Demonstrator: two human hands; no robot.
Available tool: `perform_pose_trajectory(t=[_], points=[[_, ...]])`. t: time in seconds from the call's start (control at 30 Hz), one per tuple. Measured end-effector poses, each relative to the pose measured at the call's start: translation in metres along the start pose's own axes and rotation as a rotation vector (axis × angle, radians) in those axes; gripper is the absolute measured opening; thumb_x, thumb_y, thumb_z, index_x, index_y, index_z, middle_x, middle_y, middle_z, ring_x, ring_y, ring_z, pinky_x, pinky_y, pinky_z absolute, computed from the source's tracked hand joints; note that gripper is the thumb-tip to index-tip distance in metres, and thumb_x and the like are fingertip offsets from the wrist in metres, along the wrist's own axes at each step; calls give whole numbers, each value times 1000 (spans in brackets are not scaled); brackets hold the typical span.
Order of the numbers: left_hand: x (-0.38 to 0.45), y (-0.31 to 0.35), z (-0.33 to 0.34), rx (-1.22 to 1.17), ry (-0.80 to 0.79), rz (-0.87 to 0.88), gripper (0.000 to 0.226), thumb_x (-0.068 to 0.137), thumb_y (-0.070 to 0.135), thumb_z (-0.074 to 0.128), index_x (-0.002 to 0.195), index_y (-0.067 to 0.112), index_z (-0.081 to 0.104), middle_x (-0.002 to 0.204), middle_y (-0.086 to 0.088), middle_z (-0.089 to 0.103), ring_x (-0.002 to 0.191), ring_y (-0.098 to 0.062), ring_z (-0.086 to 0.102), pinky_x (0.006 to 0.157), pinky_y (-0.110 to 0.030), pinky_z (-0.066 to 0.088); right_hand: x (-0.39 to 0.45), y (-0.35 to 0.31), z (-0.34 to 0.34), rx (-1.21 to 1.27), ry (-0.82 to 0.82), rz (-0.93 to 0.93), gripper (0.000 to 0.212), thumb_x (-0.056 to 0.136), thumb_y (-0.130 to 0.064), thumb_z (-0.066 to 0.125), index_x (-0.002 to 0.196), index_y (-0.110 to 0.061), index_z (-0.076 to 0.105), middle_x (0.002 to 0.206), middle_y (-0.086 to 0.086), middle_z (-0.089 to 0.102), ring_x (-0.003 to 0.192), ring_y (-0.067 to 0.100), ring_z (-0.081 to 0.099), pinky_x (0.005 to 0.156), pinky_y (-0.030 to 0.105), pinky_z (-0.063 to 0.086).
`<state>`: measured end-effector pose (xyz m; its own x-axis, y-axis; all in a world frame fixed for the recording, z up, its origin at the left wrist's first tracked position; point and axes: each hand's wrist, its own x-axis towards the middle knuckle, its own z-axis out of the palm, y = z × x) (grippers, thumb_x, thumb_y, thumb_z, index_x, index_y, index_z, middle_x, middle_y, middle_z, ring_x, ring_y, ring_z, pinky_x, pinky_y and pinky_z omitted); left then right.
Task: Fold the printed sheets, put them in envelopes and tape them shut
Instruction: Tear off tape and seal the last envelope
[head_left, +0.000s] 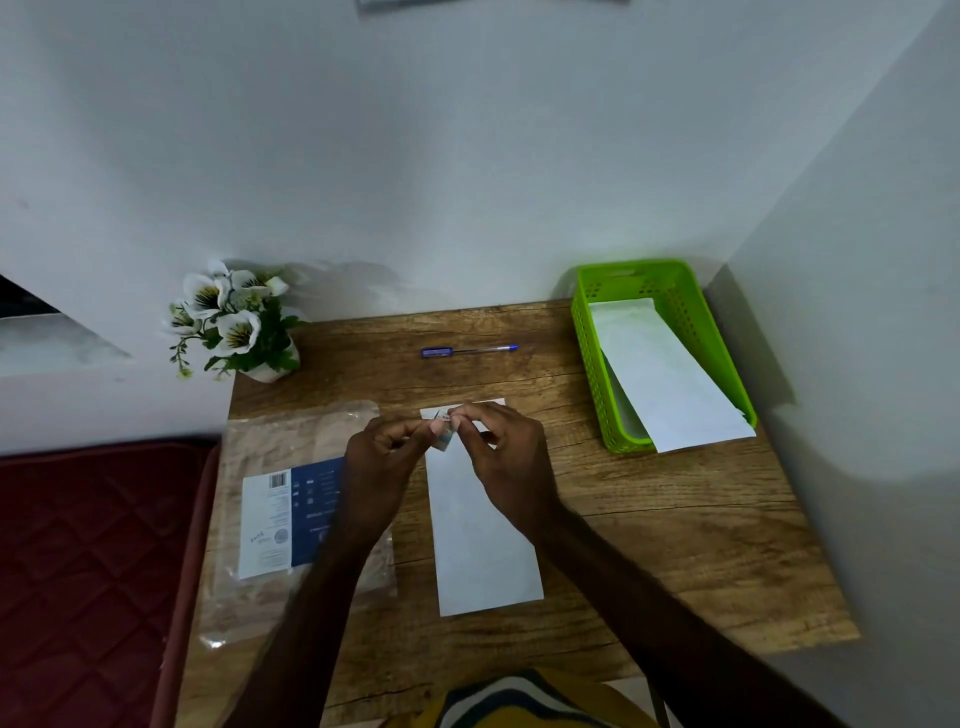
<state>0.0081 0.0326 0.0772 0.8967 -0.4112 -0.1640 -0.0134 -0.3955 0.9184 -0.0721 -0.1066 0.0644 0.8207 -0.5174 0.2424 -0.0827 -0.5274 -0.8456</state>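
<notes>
The white envelope (483, 530) lies at the centre of the frame, its long axis running from the lower edge upward, flap end farthest up. Directly above that flap end, both hands meet: left hand (382, 467) and right hand (511, 457) pinch a small piece, seemingly tape (445, 439), between fingertips. Both are equally near; the flap lies just beneath the fingers.

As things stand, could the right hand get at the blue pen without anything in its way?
Probably yes. The pen lies alone on bare table beyond the right hand, nothing between them. But that hand and the left hand both pinch a small piece over the envelope.
</notes>
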Motion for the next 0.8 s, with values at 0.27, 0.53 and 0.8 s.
perform_pose_trajectory(t=[0.27, 0.53, 0.8], points=[[-1, -6, 3, 77, 40, 12, 20, 94, 33, 69, 103, 20, 79, 107, 4, 75, 104, -16, 66, 93, -48, 56, 10, -4, 0, 238, -17, 421, 20, 98, -20, 69, 111, -8, 79, 99, -1, 78, 90, 12, 74, 76, 30, 64], [2, -9, 1, 104, 12, 30, 22, 96, 35, 67, 105, 18, 79, 108, 5, 74, 103, -12, 66, 89, -37, 55, 22, -9, -6, 646, 3, 870, 7, 95, -8, 70, 97, -10, 76, 99, 9, 79, 82, 16, 79, 66, 30, 64], [32, -17, -15, 438, 127, 151, 19, 96, 34, 66, 106, 21, 76, 113, 2, 70, 115, -22, 57, 97, -39, 42, 29, -3, -18, 833, 58, 1037, 13, 96, -7, 69, 109, -7, 71, 103, 12, 78, 87, 22, 79, 73, 36, 65]])
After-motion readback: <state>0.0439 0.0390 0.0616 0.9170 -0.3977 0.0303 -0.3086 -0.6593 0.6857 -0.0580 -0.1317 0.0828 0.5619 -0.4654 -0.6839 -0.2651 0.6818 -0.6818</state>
